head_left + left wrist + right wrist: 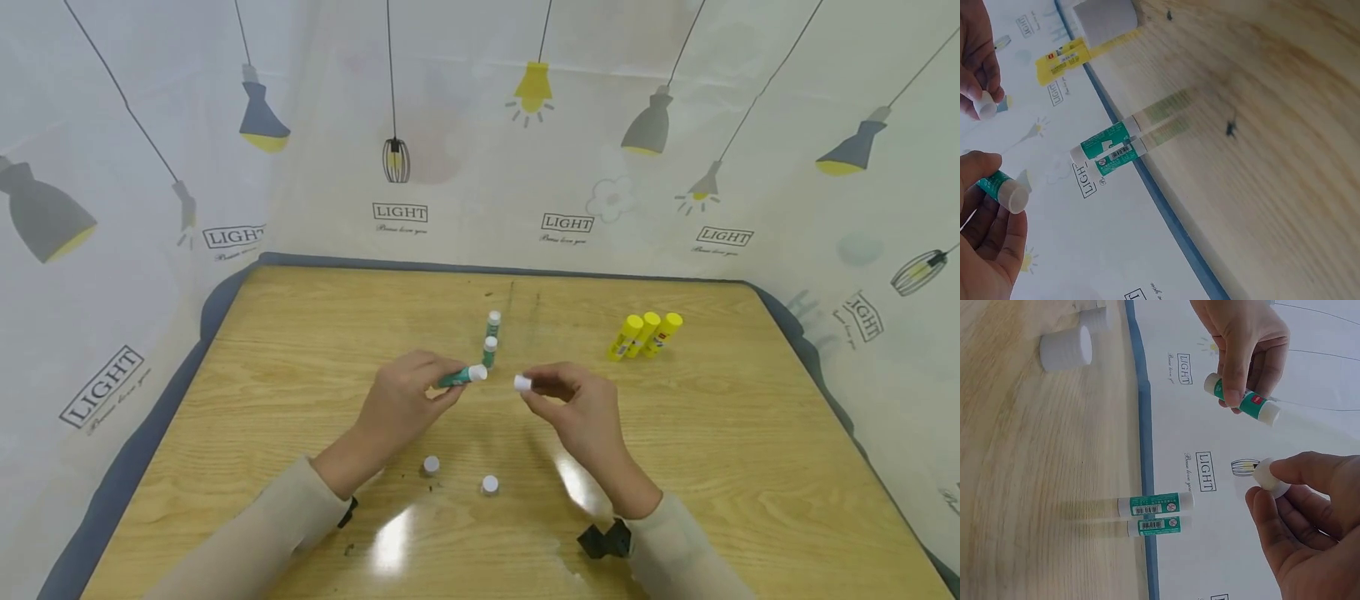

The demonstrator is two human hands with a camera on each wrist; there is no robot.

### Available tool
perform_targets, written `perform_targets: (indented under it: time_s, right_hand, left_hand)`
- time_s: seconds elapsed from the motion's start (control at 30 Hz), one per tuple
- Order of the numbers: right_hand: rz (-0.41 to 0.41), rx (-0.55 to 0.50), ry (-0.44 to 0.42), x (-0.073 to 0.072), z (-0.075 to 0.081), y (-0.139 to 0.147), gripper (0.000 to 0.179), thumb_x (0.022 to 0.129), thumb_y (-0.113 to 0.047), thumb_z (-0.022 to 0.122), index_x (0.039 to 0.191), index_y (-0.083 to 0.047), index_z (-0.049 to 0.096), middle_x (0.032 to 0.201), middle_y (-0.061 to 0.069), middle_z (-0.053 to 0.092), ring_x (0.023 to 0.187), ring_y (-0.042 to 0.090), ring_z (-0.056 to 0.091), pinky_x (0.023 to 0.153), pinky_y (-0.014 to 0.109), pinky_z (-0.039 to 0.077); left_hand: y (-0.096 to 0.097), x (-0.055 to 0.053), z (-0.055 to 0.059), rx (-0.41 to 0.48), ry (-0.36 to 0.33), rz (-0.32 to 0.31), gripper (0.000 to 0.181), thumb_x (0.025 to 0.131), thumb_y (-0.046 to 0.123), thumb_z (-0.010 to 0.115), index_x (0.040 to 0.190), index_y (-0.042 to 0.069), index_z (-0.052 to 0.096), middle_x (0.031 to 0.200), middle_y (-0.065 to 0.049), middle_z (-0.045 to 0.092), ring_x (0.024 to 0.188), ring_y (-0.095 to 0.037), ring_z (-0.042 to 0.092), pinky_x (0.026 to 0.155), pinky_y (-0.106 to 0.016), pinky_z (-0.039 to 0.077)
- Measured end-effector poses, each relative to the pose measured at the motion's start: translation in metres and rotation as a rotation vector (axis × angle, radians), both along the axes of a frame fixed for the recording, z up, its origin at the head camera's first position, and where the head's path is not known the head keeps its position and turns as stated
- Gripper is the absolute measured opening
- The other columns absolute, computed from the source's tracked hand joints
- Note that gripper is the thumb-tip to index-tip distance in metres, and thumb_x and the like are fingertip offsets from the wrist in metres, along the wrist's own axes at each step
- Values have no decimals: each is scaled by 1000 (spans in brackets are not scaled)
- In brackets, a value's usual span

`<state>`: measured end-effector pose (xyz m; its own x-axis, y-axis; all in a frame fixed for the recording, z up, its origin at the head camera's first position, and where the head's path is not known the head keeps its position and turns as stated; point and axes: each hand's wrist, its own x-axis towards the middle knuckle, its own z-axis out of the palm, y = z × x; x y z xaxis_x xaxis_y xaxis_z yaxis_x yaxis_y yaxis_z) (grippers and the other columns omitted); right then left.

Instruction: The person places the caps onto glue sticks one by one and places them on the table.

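Observation:
My left hand (406, 395) grips a green glue stick (455, 378), tilted, with its white end toward the right. Opposite it, thumb and fingers of my right hand (581, 405) pinch a white cap (522, 383). In the right wrist view a gap separates that cap (1270, 477) from the held glue stick (1242, 400). Just beyond the hands, two more green glue sticks stand upright, a nearer one (489, 353) and a farther one (493, 323). Nearer my body, two white caps lie on the wooden table, one on the left (431, 465) and one on the right (490, 484).
Three yellow glue sticks (645, 336) stand close together at the back right of the table (750, 433). A white sheet printed with lamps (480, 192) hangs behind and at both sides. Dark marks (1230, 129) spot the wood.

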<state>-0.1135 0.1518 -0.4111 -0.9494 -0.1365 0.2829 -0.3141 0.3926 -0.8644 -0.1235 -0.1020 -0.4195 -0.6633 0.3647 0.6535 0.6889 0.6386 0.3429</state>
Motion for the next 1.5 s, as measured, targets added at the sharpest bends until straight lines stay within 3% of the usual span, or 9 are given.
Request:
perform_targets:
  time_s: [0.33, 0.63, 0.9, 1.5]
  right_hand:
    - [29, -119, -54, 0, 3, -4, 20, 88, -13, 81, 107, -8, 77, 104, 5, 76, 91, 15, 73, 80, 28, 63]
    - [41, -230, -145, 0, 4, -8, 22, 88, -6, 80, 109, -3, 76, 108, 12, 75, 95, 18, 73, 80, 31, 63]
    - [68, -258, -216, -1, 3, -9, 23, 90, -12, 79, 111, -5, 76, 112, 10, 73, 101, 21, 70, 84, 31, 63]
    - [88, -305, -228, -2, -2, -15, 22, 89, -6, 78, 111, -3, 75, 112, 13, 74, 100, 19, 71, 84, 30, 62]
  left_hand:
    - [3, 1, 3, -85, 66, 13, 23, 80, 10, 88, 101, 8, 79, 96, -2, 76, 87, -14, 71, 74, -21, 60]
    - [4, 1, 6, -181, 170, 21, 21, 81, 4, 84, 101, 5, 79, 96, -3, 75, 86, -16, 70, 76, -23, 60]
    - [7, 2, 9, -223, 217, 17, 18, 84, 3, 80, 102, 4, 79, 96, -4, 75, 86, -17, 70, 76, -23, 61]
    - [11, 3, 11, -266, 329, 13, 17, 82, 1, 81, 99, 2, 78, 91, -5, 74, 82, -17, 68, 74, -24, 60]
